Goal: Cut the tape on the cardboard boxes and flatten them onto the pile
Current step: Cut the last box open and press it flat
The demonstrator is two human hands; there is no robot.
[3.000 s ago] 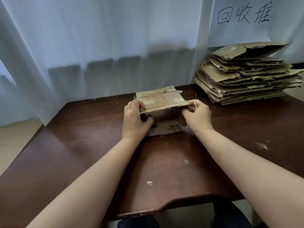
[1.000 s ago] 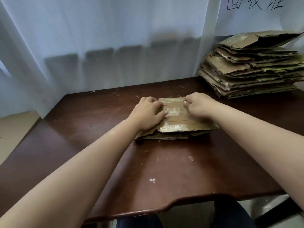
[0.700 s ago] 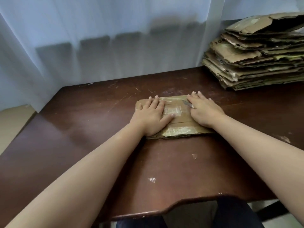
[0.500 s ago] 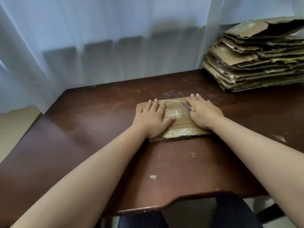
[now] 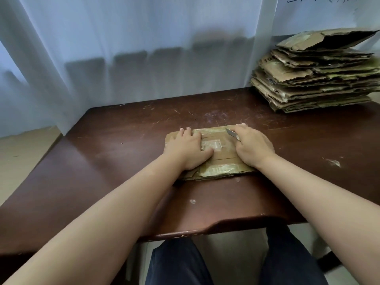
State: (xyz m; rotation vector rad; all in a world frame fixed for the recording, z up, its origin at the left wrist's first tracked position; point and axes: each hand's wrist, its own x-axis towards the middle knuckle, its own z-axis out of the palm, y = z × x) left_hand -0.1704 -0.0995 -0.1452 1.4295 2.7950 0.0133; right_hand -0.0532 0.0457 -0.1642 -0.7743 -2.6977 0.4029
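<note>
cardboard box (image 5: 216, 153) lies flattened under both palms, left hand (image 5: 186, 150) spread flat, right hand (image 5: 254, 148) pressing with a small blade (image 5: 231, 133) tucked under it (grip unclear), pile (image 5: 314, 79) far right, nearer the right hand.

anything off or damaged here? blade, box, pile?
One thing: the right hand presses flat on the flattened box with the small blade still under its fingers, tip bare and pointing toward the left hand. The pile is ragged, its top box gaping open. Paper scraps dot the table.
</note>
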